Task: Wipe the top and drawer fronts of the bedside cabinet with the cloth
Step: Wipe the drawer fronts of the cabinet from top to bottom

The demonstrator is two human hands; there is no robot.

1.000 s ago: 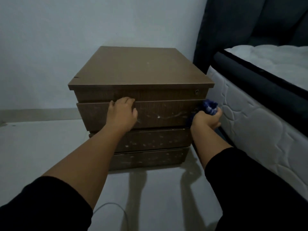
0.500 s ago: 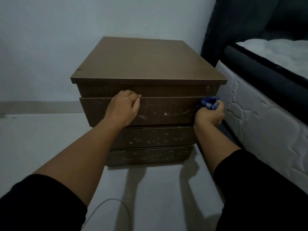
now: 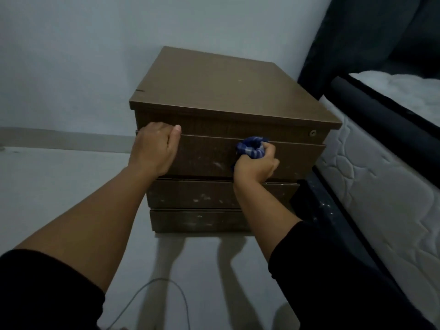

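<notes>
A brown bedside cabinet (image 3: 221,84) stands on the floor against the wall, its drawer fronts facing me. My left hand (image 3: 154,151) grips the top left edge of the second drawer front (image 3: 295,160), fingers hooked over it. My right hand (image 3: 256,166) is shut on a bunched blue-and-white checked cloth (image 3: 251,147) and presses it against the middle of that same drawer front. White specks mark the two lower drawer fronts (image 3: 197,196).
A bed with a quilted white mattress (image 3: 381,186) and dark frame (image 3: 316,201) stands close on the cabinet's right. A thin grey cable (image 3: 164,282) loops on the pale floor near me. The pale wall (image 3: 71,67) runs behind the cabinet.
My right hand slid the cloth leftward from the drawer's right end to its middle. My left hand shifted to the drawer's left corner. The view swung, putting the cabinet more to the right.
</notes>
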